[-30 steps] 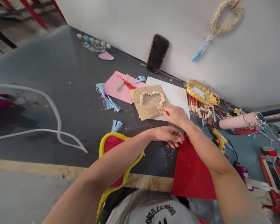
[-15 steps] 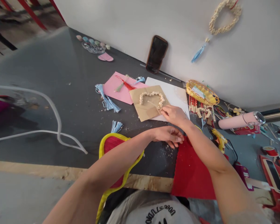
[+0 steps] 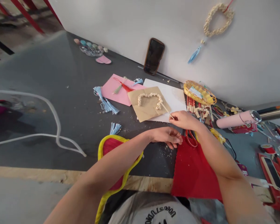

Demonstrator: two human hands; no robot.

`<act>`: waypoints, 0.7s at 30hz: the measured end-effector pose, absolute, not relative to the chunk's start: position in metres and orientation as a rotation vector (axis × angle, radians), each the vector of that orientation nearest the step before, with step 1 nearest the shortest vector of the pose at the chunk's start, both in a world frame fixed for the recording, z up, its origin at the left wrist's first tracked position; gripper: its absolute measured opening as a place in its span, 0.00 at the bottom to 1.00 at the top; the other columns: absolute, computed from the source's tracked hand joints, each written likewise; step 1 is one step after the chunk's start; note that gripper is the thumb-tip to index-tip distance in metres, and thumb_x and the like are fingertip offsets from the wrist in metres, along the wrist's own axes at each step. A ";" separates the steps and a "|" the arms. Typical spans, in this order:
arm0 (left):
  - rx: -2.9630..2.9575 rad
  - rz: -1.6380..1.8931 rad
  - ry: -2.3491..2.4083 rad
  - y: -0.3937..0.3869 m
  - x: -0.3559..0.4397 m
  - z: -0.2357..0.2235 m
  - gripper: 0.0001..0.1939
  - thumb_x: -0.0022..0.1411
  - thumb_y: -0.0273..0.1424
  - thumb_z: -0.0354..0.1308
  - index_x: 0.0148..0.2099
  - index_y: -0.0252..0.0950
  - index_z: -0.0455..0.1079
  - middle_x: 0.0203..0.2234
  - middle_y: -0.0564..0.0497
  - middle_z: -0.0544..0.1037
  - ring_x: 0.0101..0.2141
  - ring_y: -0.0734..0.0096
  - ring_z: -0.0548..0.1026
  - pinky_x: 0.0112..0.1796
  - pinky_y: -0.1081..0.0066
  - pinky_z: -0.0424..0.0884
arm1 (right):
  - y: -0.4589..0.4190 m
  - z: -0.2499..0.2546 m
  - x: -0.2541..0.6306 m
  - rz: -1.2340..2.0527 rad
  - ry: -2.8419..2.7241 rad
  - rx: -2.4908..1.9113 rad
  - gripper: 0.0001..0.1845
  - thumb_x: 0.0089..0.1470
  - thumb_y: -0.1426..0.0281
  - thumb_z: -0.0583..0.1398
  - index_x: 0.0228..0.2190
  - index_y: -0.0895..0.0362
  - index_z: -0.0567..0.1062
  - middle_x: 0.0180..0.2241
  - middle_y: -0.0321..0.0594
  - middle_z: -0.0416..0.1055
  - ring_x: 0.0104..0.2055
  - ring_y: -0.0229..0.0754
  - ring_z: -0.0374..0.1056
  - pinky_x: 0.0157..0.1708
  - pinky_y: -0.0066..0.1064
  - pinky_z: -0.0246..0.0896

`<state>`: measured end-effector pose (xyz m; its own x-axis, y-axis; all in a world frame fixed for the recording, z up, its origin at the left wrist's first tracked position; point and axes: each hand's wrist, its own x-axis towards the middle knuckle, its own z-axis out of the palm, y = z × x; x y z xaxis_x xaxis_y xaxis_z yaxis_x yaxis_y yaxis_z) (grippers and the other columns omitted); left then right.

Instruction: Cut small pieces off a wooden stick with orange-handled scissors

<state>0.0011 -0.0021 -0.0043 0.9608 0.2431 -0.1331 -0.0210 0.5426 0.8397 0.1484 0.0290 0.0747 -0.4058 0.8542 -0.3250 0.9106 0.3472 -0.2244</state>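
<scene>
On my feed, my right hand's (image 3: 182, 119) fingers pinch a stick (image 3: 167, 110) beside the beads (image 3: 151, 94); my left hand's (image 3: 166, 135) fingers curl loosely, half open, empty.

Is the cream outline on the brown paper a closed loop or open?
Open: the cream outline curves across the brown paper, its two ends apart, bare paper between them.
</scene>
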 end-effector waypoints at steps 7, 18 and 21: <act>1.024 0.111 0.197 -0.001 -0.001 -0.004 0.24 0.48 0.47 0.69 0.40 0.34 0.75 0.41 0.45 0.78 0.35 0.72 0.77 0.36 0.70 0.73 | -0.001 0.075 0.180 -1.066 2.361 1.684 0.05 0.53 0.70 0.59 0.30 0.56 0.75 0.24 0.32 0.72 0.26 0.35 0.66 0.28 0.25 0.57; 1.048 0.080 0.224 0.001 -0.003 0.001 0.23 0.50 0.46 0.69 0.42 0.34 0.75 0.40 0.46 0.78 0.36 0.73 0.76 0.37 0.72 0.73 | 0.046 0.030 0.147 -1.964 2.613 2.187 0.21 0.52 0.49 0.60 0.34 0.55 0.73 0.31 0.37 0.71 0.32 0.37 0.70 0.39 0.33 0.73; 1.050 0.074 0.226 0.001 -0.002 0.001 0.24 0.49 0.47 0.69 0.41 0.34 0.75 0.40 0.47 0.77 0.36 0.73 0.76 0.36 0.72 0.73 | 0.054 0.021 0.139 -1.938 2.628 2.149 0.16 0.53 0.55 0.61 0.34 0.56 0.72 0.33 0.37 0.73 0.32 0.36 0.71 0.40 0.33 0.73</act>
